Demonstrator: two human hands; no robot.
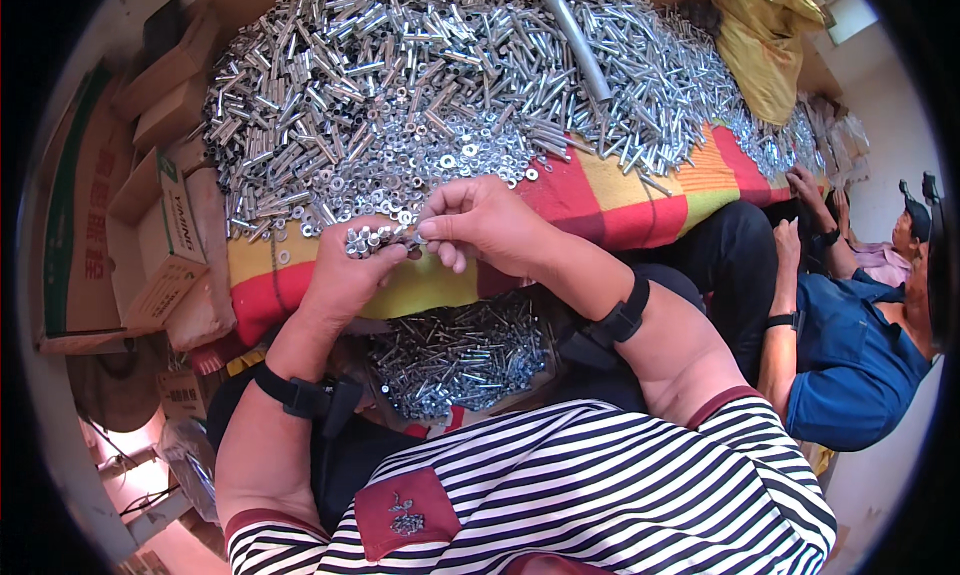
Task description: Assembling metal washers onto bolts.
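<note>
A small bunch of silvery expansion bolts (370,240) is gripped in my left hand (343,275), their round ends side by side. My right hand (485,220) meets it from the right, thumb and forefinger pinched at the bunch's edge; the small piece between those fingertips is too hidden to name. Just beyond both hands lie loose washers and nuts (430,165), at the near edge of a big heap of metal sleeves (370,60). Below my hands, a box of thin bolts (460,360) sits near my lap.
A red and yellow checked cloth (620,200) lies under the heap. A grey metal tube (578,45) rests on top. Open cardboard boxes (160,235) stand at the left, a yellow sack (768,45) at the far right. A co-worker in a blue shirt (850,350) sits to my right.
</note>
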